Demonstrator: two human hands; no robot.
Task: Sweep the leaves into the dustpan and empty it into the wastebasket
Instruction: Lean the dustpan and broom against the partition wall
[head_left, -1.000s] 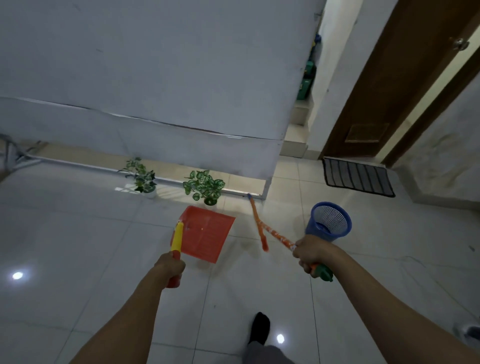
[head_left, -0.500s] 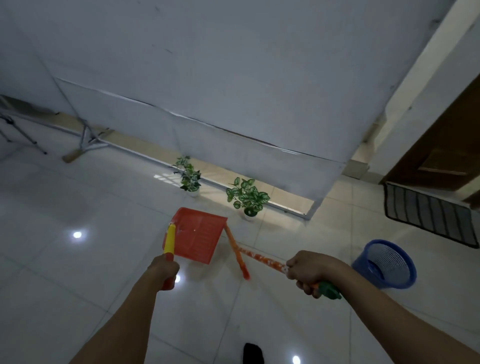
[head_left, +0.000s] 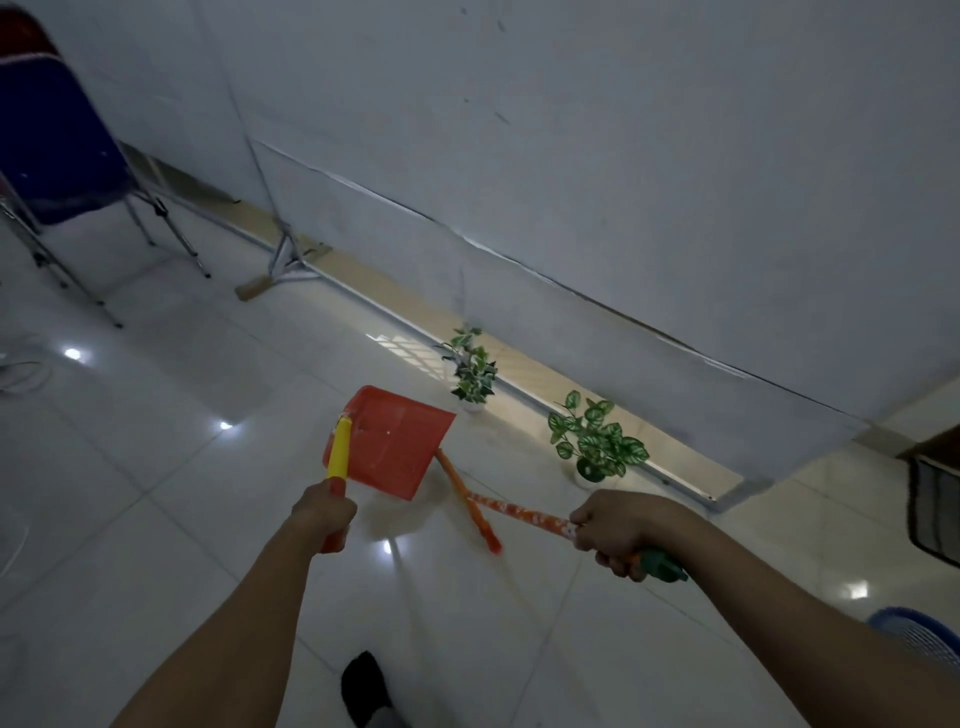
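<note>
My left hand (head_left: 323, 512) grips the yellow and red handle of a red dustpan (head_left: 392, 441), which hangs tilted over the white tiled floor. My right hand (head_left: 610, 530) holds an orange patterned broom (head_left: 498, 506) by its handle near the green end cap; its thin orange head runs along the floor just right of the dustpan. Two green leafy sprigs lie by the wall: a small one (head_left: 471, 371) and a bigger one (head_left: 597, 441). The blue mesh wastebasket (head_left: 919, 631) shows only its rim at the right edge, partly behind my right arm.
A large grey backdrop sheet (head_left: 571, 182) hangs ahead, with a stand foot (head_left: 283, 265) on the floor. A folding chair (head_left: 57, 171) stands at far left, a dark doormat (head_left: 935, 509) at right. My dark-socked foot (head_left: 363, 686) is at the bottom.
The view has swung left: the wastebasket slid to the right edge and the chair came into view. Both hands keep their grips; dustpan and broom stay close together.
</note>
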